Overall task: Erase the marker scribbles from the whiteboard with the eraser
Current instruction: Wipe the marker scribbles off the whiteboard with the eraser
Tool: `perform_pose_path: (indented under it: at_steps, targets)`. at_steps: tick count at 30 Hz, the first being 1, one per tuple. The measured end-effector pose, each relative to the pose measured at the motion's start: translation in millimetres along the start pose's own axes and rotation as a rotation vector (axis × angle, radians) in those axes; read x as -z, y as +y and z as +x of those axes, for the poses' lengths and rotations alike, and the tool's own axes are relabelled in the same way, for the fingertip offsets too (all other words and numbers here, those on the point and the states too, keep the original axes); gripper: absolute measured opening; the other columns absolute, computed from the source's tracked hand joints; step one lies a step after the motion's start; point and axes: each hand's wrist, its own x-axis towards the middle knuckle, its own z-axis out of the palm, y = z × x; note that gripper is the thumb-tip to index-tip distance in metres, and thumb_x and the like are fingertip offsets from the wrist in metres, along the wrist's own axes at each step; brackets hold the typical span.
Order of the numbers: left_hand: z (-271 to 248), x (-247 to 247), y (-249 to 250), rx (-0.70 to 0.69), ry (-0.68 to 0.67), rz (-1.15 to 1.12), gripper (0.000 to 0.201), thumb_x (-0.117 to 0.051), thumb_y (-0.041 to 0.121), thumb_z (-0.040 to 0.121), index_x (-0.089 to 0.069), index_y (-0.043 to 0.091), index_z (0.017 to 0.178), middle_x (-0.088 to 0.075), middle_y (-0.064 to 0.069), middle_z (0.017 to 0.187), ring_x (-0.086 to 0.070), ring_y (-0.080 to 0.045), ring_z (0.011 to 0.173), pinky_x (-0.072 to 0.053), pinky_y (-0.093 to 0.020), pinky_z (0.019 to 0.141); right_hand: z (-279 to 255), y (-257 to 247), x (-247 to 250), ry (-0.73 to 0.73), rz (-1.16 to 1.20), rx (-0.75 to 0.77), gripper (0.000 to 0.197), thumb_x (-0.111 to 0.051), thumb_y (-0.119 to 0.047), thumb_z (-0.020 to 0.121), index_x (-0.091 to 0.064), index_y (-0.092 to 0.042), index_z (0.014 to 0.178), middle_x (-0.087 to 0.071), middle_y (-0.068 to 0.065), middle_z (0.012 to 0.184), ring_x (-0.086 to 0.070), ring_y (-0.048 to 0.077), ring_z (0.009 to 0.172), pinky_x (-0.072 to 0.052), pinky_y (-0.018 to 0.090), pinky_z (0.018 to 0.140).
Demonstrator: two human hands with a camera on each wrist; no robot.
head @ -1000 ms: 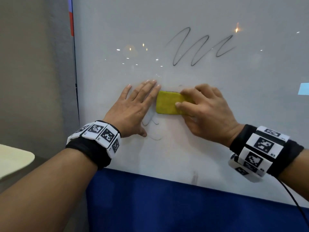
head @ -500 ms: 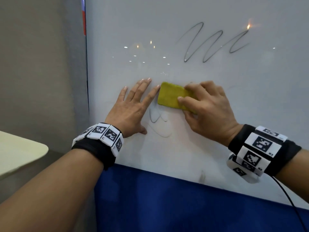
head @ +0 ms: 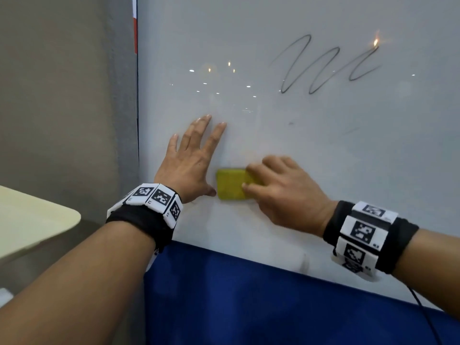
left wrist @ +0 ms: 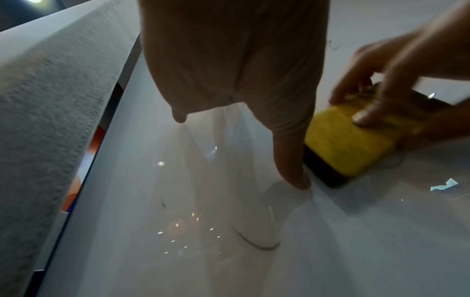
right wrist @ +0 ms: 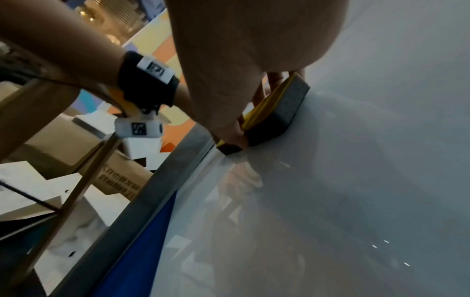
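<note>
The whiteboard [head: 286,150] stands upright in front of me. A looping black scribble [head: 323,66] runs across its upper right, and two faint marks [head: 290,124] sit below it. My right hand [head: 281,192] grips the yellow eraser [head: 230,184] with its dark felt face [right wrist: 277,116] pressed on the board, low and left of centre. My left hand [head: 191,158] lies flat on the board with fingers spread, its thumb right beside the eraser's left edge. In the left wrist view the eraser [left wrist: 351,144] sits just past my left thumb [left wrist: 292,160].
A blue panel [head: 249,302] runs below the board's lower edge. A grey felt partition [head: 124,120] borders the board on the left. A cream table corner [head: 34,227] juts in at the far left. A cable [head: 428,317] hangs from my right wrist.
My right hand has wiped the eraser down and slightly left, over the small scribble by my left thumb, which no longer shows. My left hand stays flat on the board.
</note>
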Motion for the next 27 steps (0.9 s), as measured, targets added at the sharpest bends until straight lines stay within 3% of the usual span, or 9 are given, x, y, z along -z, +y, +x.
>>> perform_pose_path:
  at_steps: [2,7,9,14,22,25,27]
  targets:
    - [-1,0,-2,0.004,0.001,0.015,0.146,-0.089,0.049,0.058,0.024,0.037,0.149,0.022,0.005,0.159,0.013,-0.019,0.150,-0.010,-0.054,0.120,3,3,2,-0.063,0.008,0.047,0.021,-0.061,-0.017,0.080,-0.068,-0.019,0.100,-0.064,0.011,0.113,-0.057,0.035,0.093,-0.044,0.043,0.077]
    - [0,3,-2,0.013,0.019,0.008,0.144,-0.091,0.042,0.056,0.017,0.035,0.152,0.016,0.005,0.160,0.009,-0.017,0.150,-0.013,-0.054,0.120,34,31,18,0.079,-0.012,-0.200,0.025,-0.063,-0.020,0.072,-0.070,-0.020,0.096,-0.065,0.010,0.115,-0.058,0.038,0.097,-0.040,0.042,0.079]
    - [0,3,-3,0.013,0.018,0.000,0.143,-0.091,0.041,0.057,0.016,0.034,0.152,0.016,0.005,0.160,0.009,-0.018,0.150,-0.013,-0.053,0.120,25,15,9,0.085,-0.012,-0.175,0.023,-0.062,-0.020,0.074,-0.070,-0.019,0.096,-0.065,0.011,0.115,-0.056,0.037,0.096,-0.039,0.042,0.077]
    - [0,0,-4,-0.017,0.040,-0.020,0.132,-0.085,0.038,0.067,0.015,0.034,0.153,0.014,0.001,0.161,0.008,-0.021,0.150,-0.017,-0.051,0.119,-1,-13,-9,-0.083,0.038,0.050,0.022,-0.052,-0.019,0.084,-0.068,-0.020,0.100,-0.064,0.009,0.114,-0.057,0.033,0.094,-0.043,0.042,0.078]
    - [0,0,-2,-0.020,0.004,-0.030,0.138,-0.089,0.036,0.065,0.017,0.031,0.153,0.019,0.002,0.161,0.013,-0.021,0.150,-0.013,-0.046,0.122,4,-3,-7,0.033,0.039,-0.055,0.023,-0.065,-0.019,0.079,-0.070,-0.019,0.101,-0.064,0.010,0.118,-0.057,0.035,0.096,-0.042,0.042,0.079]
    - [-1,-1,-7,-0.036,0.000,-0.046,0.128,-0.082,0.018,0.072,0.016,0.033,0.153,0.018,0.002,0.161,0.012,-0.020,0.150,-0.014,-0.046,0.122,-8,-19,-16,-0.048,0.077,0.065,0.020,-0.060,-0.018,0.081,-0.068,-0.019,0.099,-0.064,0.010,0.116,-0.057,0.035,0.093,-0.046,0.043,0.078]
    - [-3,2,-9,-0.042,0.002,-0.097,0.116,-0.062,-0.005,0.075,0.013,0.037,0.153,0.017,0.005,0.162,0.012,-0.018,0.150,-0.015,-0.045,0.122,-5,-14,-13,-0.090,0.090,0.124,0.020,-0.059,-0.019,0.079,-0.068,-0.020,0.097,-0.064,0.009,0.114,-0.057,0.034,0.091,-0.046,0.042,0.076]
